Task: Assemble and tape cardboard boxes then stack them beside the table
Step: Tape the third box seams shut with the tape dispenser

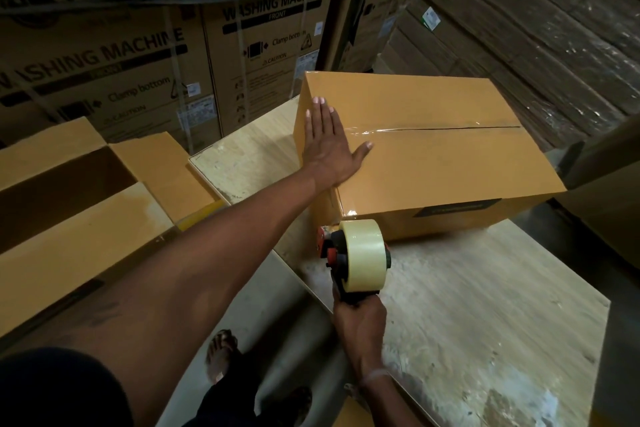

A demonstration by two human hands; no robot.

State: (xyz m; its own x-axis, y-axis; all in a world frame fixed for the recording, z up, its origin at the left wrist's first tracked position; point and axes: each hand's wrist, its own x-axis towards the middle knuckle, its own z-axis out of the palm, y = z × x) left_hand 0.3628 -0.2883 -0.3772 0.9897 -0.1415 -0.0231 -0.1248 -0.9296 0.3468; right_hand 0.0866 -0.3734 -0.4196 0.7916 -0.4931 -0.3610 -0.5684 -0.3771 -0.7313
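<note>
the stacked washing-machine cartons [114, 56] stood as a wall well beyond both hands. nearer, the counter [467, 322] carried the work, its pale worn top running out under and to the right of the right hand. off past the left forearm lay an open box [79, 184] with its flaps spread, beside the counter.

the cardboard box [426, 149] being taped sat on the counter, directly under the left hand [329, 146] and just ahead of the right. its top flaps were closed, with clear tape over the near part of the seam and a dark gap showing along the far part. the left grip was spread, fingers straight, palm pressing flat on the lid at the corner nearest the person.

the right hand [360, 319] was curled round the handle of the tape dispenser [353, 257], whose roll stood just above the knuckles, close against the box's front face.

the box looked empty and light, stiff at its edges but soft mid-panel; likely best lifted by palms on opposite sides or under the bottom corners, as the smooth faces might slip.
</note>
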